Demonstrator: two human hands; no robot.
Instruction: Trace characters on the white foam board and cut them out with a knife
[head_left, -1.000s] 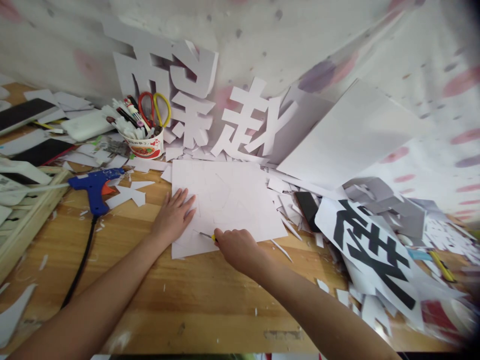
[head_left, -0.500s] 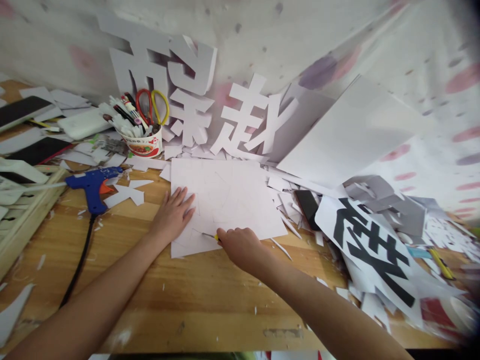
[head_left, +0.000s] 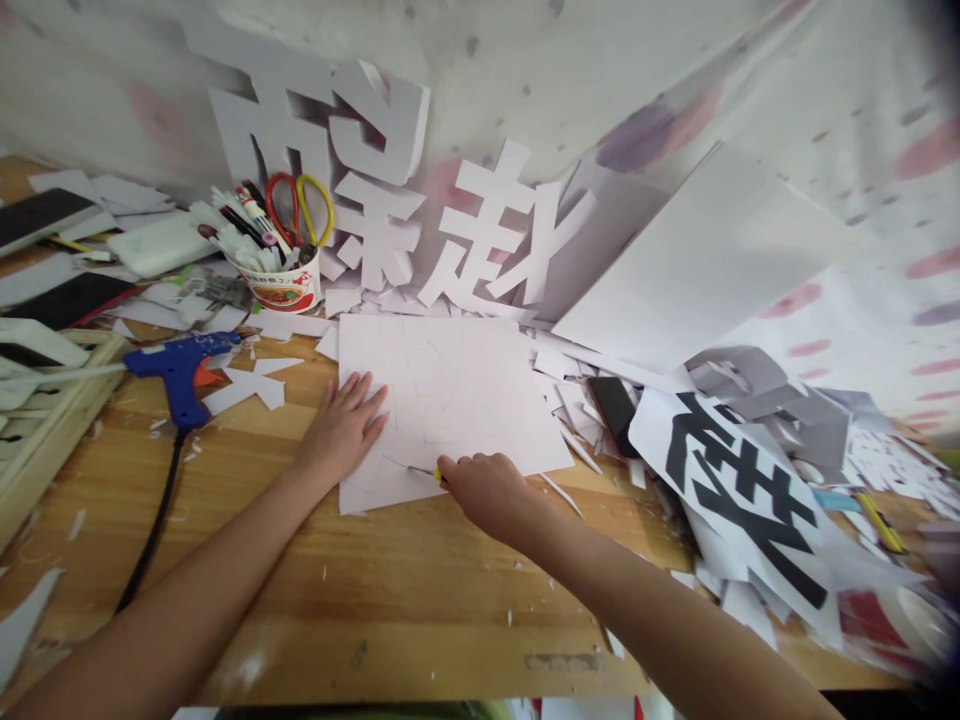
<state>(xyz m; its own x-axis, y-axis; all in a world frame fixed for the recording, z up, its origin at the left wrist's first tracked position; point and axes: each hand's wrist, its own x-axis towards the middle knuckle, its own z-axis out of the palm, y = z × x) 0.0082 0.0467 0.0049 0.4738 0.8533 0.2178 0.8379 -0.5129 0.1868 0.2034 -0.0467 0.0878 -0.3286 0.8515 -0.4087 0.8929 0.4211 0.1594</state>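
A white board (head_left: 480,390) with faint pencil-like lines lies flat on the wooden table. My left hand (head_left: 343,428) rests open on its left edge, fingers spread and pressing down. In my right hand (head_left: 486,490) is a craft knife (head_left: 426,471) with a yellow handle, mostly hidden by my closed fingers. Its thin blade points left and its tip meets the lower part of the board, at one of the lines. Behind the board, cut-out white characters (head_left: 487,235) stand against the covered wall.
Left of the board lies a blue glue gun (head_left: 180,370) with a black cord. A paper cup (head_left: 285,285) holds pens and scissors. To the right are a dark phone (head_left: 613,415), a sheet with a printed black character (head_left: 697,455), a leaning white panel (head_left: 697,260) and scattered scraps.
The knife and my right hand have shifted slightly to the right over the board. My left hand keeps its place on the board, and the view has moved a little.
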